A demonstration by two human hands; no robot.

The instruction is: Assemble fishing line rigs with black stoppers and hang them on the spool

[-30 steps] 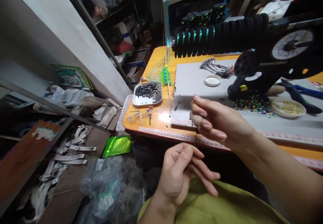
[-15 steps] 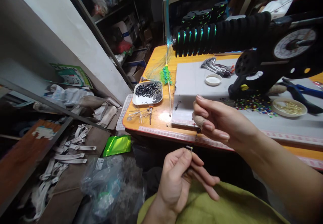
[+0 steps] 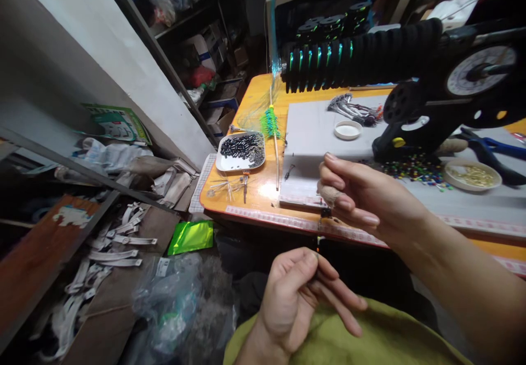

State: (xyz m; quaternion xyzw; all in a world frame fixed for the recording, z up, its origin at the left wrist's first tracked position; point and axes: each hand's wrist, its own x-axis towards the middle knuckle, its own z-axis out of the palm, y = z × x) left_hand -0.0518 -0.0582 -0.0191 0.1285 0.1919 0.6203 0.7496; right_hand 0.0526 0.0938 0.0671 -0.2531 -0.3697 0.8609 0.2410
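Low in front of my lap, my left hand [image 3: 293,294] pinches a small thin piece [image 3: 318,244] between thumb and forefinger; its tip shows pale, dark and orange. The other left fingers stretch loosely to the right. Above it, my right hand [image 3: 355,198] is held with curled fingers at the table's front edge. A tan wrap [image 3: 329,195] covers one right finger. Whatever the right fingers hold, if anything, is too small to make out. A small dark fitting [image 3: 325,212] sits at the table edge just below those fingers, directly above the pinched piece.
On the orange table [image 3: 213,189] are a white tray of black and metal bits [image 3: 240,169], a green bristly bundle [image 3: 270,123], a black spool machine [image 3: 394,102], coloured beads [image 3: 415,170], a dish of gold pieces [image 3: 472,175] and pliers [image 3: 493,151]. A white pillar [image 3: 123,63] stands left.
My left hand has shifted slightly right and down, and the piece in its pinch now shows an orange part below the dark fitting. My right hand has moved a little right.
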